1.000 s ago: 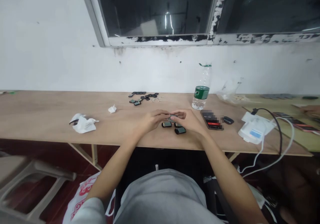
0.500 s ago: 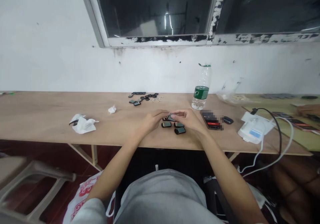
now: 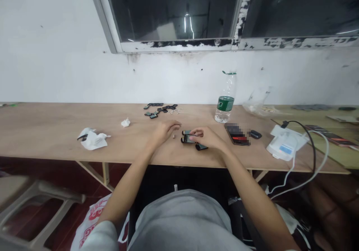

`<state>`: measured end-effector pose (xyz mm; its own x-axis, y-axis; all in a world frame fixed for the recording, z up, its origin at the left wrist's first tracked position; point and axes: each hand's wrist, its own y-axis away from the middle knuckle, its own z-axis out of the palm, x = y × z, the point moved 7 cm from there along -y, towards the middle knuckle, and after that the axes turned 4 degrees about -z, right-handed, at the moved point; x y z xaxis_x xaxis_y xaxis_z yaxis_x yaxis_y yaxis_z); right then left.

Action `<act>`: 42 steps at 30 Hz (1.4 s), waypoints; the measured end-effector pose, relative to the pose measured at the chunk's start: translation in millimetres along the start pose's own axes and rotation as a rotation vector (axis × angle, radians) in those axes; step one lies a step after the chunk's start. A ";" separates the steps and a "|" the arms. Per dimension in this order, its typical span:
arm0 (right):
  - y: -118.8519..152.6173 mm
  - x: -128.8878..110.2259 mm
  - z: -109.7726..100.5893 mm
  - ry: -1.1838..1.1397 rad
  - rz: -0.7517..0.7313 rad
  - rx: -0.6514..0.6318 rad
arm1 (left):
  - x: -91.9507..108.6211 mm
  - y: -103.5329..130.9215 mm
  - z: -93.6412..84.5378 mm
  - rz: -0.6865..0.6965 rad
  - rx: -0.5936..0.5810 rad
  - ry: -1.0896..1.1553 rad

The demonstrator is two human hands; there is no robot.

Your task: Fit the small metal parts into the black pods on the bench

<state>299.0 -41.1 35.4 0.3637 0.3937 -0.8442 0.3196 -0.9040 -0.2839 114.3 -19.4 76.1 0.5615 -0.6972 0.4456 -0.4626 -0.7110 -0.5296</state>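
Note:
My left hand (image 3: 167, 129) is held just over the table, its fingers stretched forward and apart from the pieces, with nothing visible in it. A tiny light-coloured bit (image 3: 173, 136) lies on the wood beside it. My right hand (image 3: 206, 135) has thumb and fingers closed at the right end of a small black oblong piece with a grey face (image 3: 188, 139). Right behind that is a similar black piece (image 3: 185, 132), partly covered by the fingers. Below the right palm lies another such piece (image 3: 201, 146). What the pieces belong to I cannot make out.
More black pieces (image 3: 153, 115) and scattered small white bits (image 3: 174, 111) lie towards the wall. A water bottle (image 3: 224, 107), a phone (image 3: 237, 134) and a white device with cables (image 3: 283, 148) are on the right. Crumpled tissues (image 3: 95, 139) lie left.
My left hand has drawn back leftward from the pieces, uncovering the tiny light bit. My right hand has shifted slightly down and left, with a piece at its fingertips. A person's hand at far right has gone.

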 end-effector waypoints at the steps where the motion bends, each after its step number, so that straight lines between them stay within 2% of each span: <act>1: -0.6 3.0 3.9 0.038 -0.005 -0.029 | -10.9 -0.8 -0.2 -0.041 -0.016 -0.008; 6: -1.6 11.2 21.0 0.166 -0.024 -0.173 | -74.7 3.8 20.5 -0.193 -0.235 0.011; 9: -1.9 10.0 21.8 0.272 -0.044 -0.178 | -100.2 8.8 31.5 -0.280 -0.318 0.008; 11: -2.4 9.5 20.0 0.332 -0.050 -0.149 | -104.8 9.2 34.7 -0.279 -0.328 0.030; 19: -3.2 3.7 18.5 0.448 -0.160 -0.067 | -101.8 6.9 43.3 -0.218 -0.310 0.017; 25: -4.3 4.6 14.9 0.515 -0.213 0.024 | -98.5 7.8 43.8 -0.168 -0.312 0.004; 29: -6.3 6.8 21.8 0.569 -0.305 0.030 | -89.8 5.7 33.2 -0.100 -0.239 -0.048; 32: -7.9 10.7 27.3 0.631 -0.315 -0.005 | -68.1 4.4 26.2 -0.041 -0.222 -0.074; 35: -8.3 11.6 28.7 0.657 -0.298 -0.027 | -35.7 5.1 28.5 0.012 -0.269 -0.054; 39: -7.9 10.3 27.5 0.653 -0.251 -0.030 | 0.5 9.6 46.4 0.060 -0.381 -0.045; 42: -8.2 11.5 26.6 0.659 -0.201 -0.028 | 7.0 11.3 57.8 0.044 -0.406 -0.078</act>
<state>277.3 -33.6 15.9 0.7485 0.5801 -0.3213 0.4558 -0.8019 -0.3862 152.7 -27.0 31.5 0.5779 -0.7302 0.3645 -0.7120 -0.6694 -0.2121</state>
